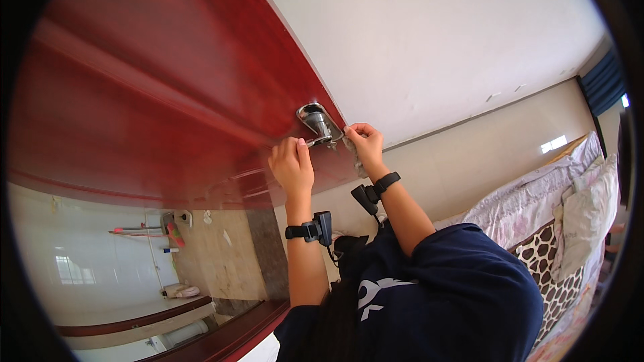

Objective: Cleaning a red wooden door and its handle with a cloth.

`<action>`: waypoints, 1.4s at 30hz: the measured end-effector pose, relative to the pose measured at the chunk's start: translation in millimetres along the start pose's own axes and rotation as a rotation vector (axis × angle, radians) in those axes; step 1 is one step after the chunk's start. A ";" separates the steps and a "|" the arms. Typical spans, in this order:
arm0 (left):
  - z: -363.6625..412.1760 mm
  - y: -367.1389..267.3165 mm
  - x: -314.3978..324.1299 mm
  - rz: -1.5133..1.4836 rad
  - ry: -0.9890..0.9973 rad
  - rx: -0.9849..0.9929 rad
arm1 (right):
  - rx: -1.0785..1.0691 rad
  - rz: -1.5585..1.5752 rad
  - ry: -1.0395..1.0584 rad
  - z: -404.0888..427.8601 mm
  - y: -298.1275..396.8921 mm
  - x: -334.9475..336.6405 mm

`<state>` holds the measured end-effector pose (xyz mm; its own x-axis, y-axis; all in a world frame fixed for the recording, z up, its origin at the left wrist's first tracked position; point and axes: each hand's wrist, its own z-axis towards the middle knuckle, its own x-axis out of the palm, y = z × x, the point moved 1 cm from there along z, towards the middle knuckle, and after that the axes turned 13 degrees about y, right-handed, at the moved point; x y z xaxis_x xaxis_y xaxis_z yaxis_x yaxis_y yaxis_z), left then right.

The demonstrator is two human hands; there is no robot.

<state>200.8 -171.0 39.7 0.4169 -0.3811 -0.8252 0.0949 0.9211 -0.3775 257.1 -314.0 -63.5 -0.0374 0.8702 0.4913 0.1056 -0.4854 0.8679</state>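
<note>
A red wooden door point(191, 75) stands ajar before me, with a shiny metal door handle point(319, 123) mounted near its edge. My left hand point(293, 163) is closed around the free end of the lever. What looks like a small key point(332, 145) juts out beside the lever's base. Close to the door's edge, my right hand point(366, 146) pinches a crumpled greyish cloth point(358, 161) between thumb and fingers. Part of the cloth hangs below that hand, partly hidden behind it. Whether the cloth touches the handle plate cannot be made out.
A white wall point(432, 35) rises beyond the door's edge. To the right stands a bed point(548, 256) with a patterned cover and a pillow point(588, 221). At lower left, the doorway opens onto a tiled room point(236, 256) with brooms or mops point(141, 231) along its wall.
</note>
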 end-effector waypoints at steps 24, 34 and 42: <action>-1.4 2.9 3.1 0.000 -0.022 -0.004 | -0.683 -1.173 -0.025 -2.5 27.4 -1.2; -2.4 3.8 3.6 0.017 -0.044 0.007 | -0.599 -1.200 -0.045 0.4 29.3 6.7; -1.1 0.5 2.5 -0.011 -0.030 0.013 | -0.218 -0.594 -0.073 6.8 0.5 -20.1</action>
<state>200.9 -171.6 37.0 0.4428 -0.3891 -0.8078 0.1111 0.9178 -0.3812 264.6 -331.2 -73.4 0.0416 0.9961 -0.0784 -0.1171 0.0828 0.9897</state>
